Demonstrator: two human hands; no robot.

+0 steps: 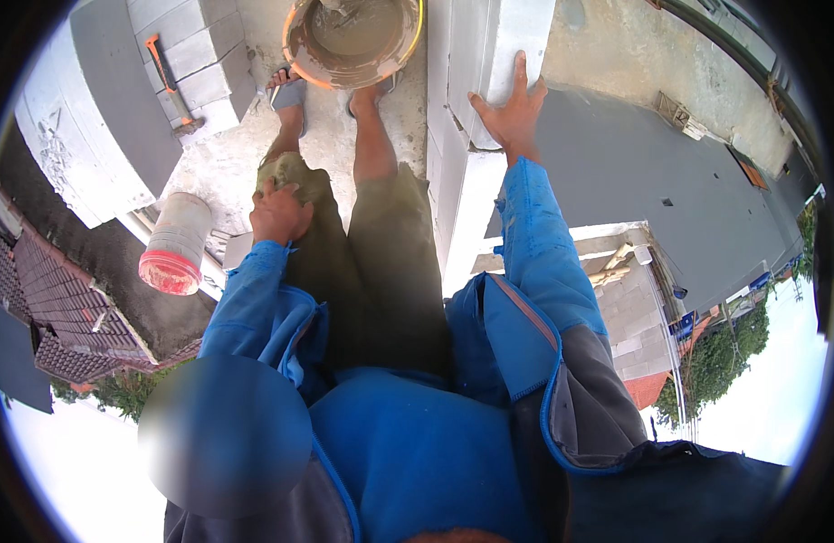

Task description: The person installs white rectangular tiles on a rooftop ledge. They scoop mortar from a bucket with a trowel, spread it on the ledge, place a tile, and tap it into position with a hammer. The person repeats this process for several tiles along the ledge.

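Note:
My right hand (pixel 512 113) lies with fingers spread on top of a low wall of pale grey blocks (pixel 471 68), its arm stretched forward. Against my left knee, on the olive trousers (pixel 322 204), rests my left hand (pixel 279 213); its fingers are loosely bent and apart, and it holds nothing. Just past my feet stands an orange bucket (pixel 291 43) with wet grey-brown mortar (pixel 358 36) inside. A tool partly cut off by the upper edge dips into that mortar.
At the left, a hammer (pixel 170 86) with an orange handle lies on stacked pale blocks (pixel 213 45). A whitish bucket (pixel 180 226) with a red rim lies tipped near the ledge. Beyond the wall at right spreads a grey surface (pixel 607 172) at a lower level. Tiled roofs (pixel 82 290) show at far left.

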